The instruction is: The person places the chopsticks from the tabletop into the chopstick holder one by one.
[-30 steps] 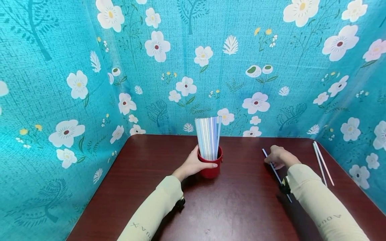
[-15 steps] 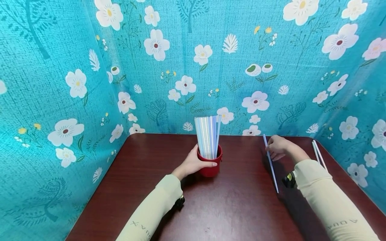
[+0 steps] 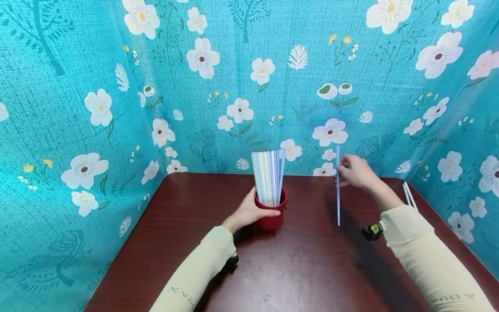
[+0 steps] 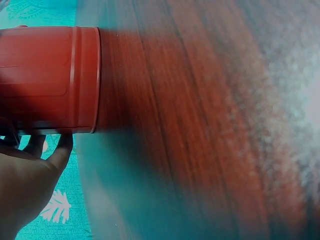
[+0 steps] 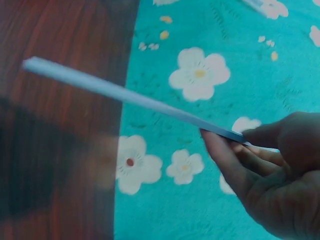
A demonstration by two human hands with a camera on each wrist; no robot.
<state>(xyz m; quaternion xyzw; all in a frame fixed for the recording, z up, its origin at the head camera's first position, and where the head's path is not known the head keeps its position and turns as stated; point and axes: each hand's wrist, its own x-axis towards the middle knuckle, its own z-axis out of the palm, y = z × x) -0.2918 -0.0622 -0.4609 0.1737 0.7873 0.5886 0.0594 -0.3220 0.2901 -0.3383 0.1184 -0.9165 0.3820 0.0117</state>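
My left hand (image 3: 246, 212) holds the side of a red cup (image 3: 270, 223), its thumb across the front. The cup stands upright on the table with a bundle of blue and white straws (image 3: 267, 177) rising from it. In the left wrist view the lower part of the cup (image 4: 47, 75) shows, with fingers of the left hand (image 4: 25, 185) against it. To the right, my right hand (image 3: 356, 171) pinches a light-blue straw (image 3: 338, 203), nearly upright. The right wrist view shows the straw (image 5: 120, 93) between thumb and fingers of the right hand (image 5: 280, 185).
Two pale straws (image 3: 409, 195) lie near the right edge of the dark red-brown table (image 3: 304, 264), partly hidden by the right forearm. A turquoise flowered cloth (image 3: 249, 86) hangs behind the table and along both sides.
My right hand has raised the light-blue straw off the table, turned it nearly upright and brought it slightly left. The left hand and cup have stayed in place.
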